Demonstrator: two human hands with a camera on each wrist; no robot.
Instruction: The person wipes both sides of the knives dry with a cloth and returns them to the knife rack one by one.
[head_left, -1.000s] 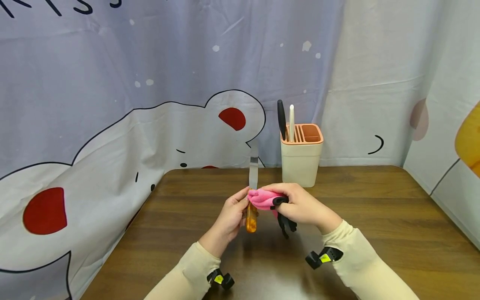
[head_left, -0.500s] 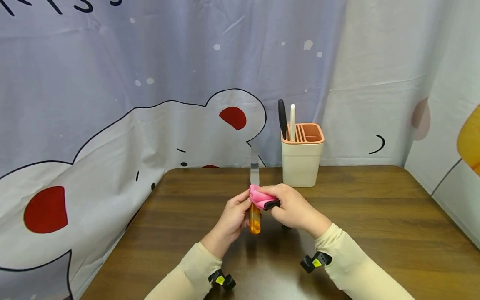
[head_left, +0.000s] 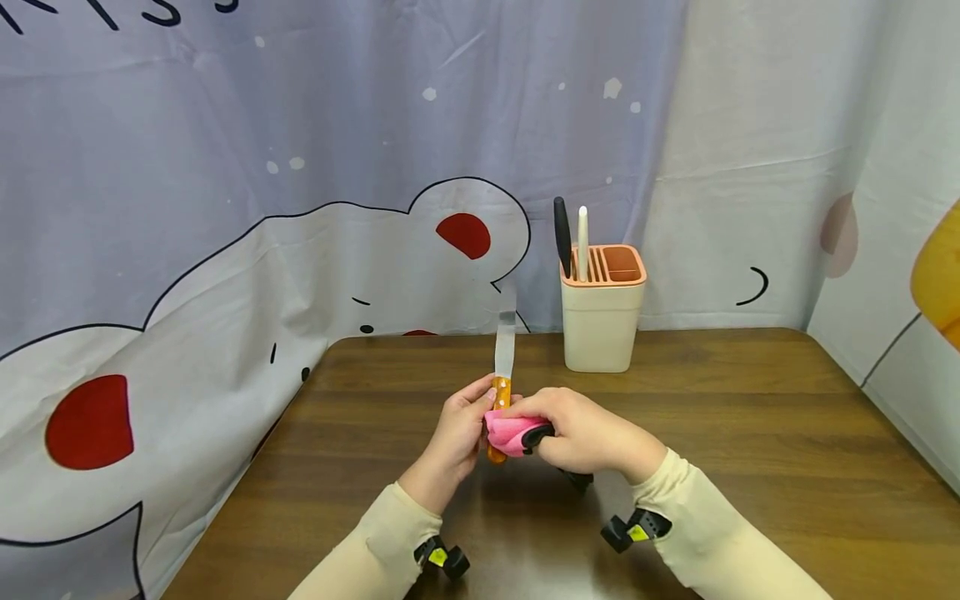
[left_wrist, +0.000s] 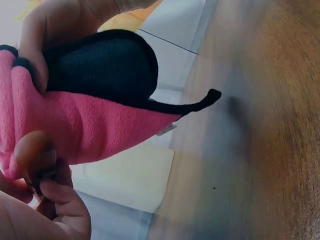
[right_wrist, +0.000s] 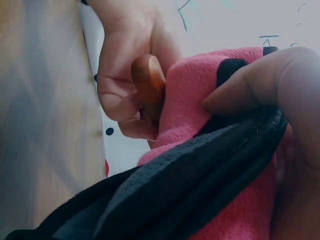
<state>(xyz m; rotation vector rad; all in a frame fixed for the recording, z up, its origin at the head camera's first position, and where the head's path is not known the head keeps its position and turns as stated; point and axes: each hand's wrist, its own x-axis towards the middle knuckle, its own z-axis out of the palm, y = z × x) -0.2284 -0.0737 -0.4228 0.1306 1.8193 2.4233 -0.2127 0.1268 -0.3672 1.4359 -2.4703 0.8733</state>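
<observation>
In the head view my left hand (head_left: 456, 433) holds a knife (head_left: 505, 346) by its orange handle, blade pointing up and away from me. My right hand (head_left: 592, 429) grips a folded cloth (head_left: 510, 433), pink on one side and black on the other. This cloth wraps over the lower handle, whose top stays bare below the blade. From the left wrist, the cloth (left_wrist: 100, 125) hangs loose beside the handle's rounded end (left_wrist: 36, 152). In the right wrist view my thumb presses on the cloth (right_wrist: 190, 90), next to the handle end (right_wrist: 148, 85).
A cream knife block (head_left: 603, 329) with an orange slotted top stands at the table's back edge. It holds a black-handled piece (head_left: 562, 237) and a white-handled piece (head_left: 582, 243). Behind the brown wooden table (head_left: 720, 433) hangs a printed curtain (head_left: 337, 108).
My right hand has moved the cloth from the handle's top near the blade down toward its lower end. The upper handle is now uncovered. My left hand stays nearly in place.
</observation>
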